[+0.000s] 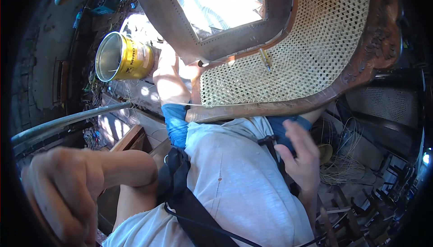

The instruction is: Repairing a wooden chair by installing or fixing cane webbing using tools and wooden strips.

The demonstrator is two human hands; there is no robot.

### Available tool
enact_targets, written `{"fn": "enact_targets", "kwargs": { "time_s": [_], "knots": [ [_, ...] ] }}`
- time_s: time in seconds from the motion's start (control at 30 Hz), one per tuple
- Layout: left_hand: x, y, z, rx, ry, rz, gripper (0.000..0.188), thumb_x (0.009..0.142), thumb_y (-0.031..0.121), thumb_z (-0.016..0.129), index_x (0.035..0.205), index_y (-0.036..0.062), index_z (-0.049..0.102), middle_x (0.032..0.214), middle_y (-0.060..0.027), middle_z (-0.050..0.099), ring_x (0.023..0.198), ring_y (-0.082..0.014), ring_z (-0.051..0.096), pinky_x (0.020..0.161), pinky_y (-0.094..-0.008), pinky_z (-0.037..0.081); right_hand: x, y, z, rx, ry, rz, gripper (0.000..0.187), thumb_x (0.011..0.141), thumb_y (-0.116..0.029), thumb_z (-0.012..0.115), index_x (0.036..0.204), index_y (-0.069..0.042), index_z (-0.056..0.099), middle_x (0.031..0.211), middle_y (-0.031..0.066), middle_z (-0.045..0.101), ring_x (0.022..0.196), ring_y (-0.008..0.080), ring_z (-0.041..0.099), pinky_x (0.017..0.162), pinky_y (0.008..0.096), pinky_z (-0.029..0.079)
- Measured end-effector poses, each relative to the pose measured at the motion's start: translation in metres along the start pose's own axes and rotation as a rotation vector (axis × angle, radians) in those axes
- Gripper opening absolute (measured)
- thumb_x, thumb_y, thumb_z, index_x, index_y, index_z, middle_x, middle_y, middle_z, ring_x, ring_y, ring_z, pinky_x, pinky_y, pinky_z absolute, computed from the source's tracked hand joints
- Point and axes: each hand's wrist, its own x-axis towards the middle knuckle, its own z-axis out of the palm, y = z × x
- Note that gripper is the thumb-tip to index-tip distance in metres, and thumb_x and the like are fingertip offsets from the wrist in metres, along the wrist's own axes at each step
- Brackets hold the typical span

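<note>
One caned chair frame (288,78) laid across both thighs (175,123), presumably for steadiness, with yellow-handled tool (264,58) handy by its inner edge, right hand (300,154) spread, apparently empty, off the near edge, left hand (65,190) curled, any grip untellable.

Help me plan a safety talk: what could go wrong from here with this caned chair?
The yellow-handled tool sits on the cane panel, apparently loose; it might slide off if the panel tilts. The wooden frame seems to rest across the blue shorts, and neither the left hand nor the right hand grips it, so it could shift.
</note>
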Motion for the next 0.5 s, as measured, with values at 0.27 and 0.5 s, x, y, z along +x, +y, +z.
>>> {"fn": "enact_targets", "kwargs": {
  "time_s": [0.27, 0.5],
  "knots": [
    [0.018, -0.045, 0.055, 0.054, -0.052, 0.221, 0.018, 0.069, 0.005, 0.085, 0.066, 0.0085, 0.067, 0.066, -0.0023, 0.067, 0.044, -0.0038, 0.052, 0.041, -0.0129, 0.036, -0.003, -0.093, -0.071, 0.703, -0.075, -0.504, 0.051, 0.092, -0.026, 0.064, 0.141, -0.018, 0.05, 0.109, 0.015, 0.063, 0.074, 0.0288, 0.063, 0.058, 0.0429, 0.056],
    [0.003, -0.027, 0.056, -0.042, 0.023, 0.447, 0.02, 0.071, 0.001, 0.081, 0.071, 0.01, 0.063, 0.066, -0.0001, 0.061, 0.048, -0.0051, 0.053, 0.043, -0.013, 0.038, 0.001, -0.11, -0.08, 0.821, 0.037, -0.716, 0.034, 0.093, -0.008, 0.062, 0.125, -0.018, 0.062, 0.108, 0.0028, 0.063, 0.073, 0.015, 0.061, 0.06, 0.0292, 0.054]
  ]
}}
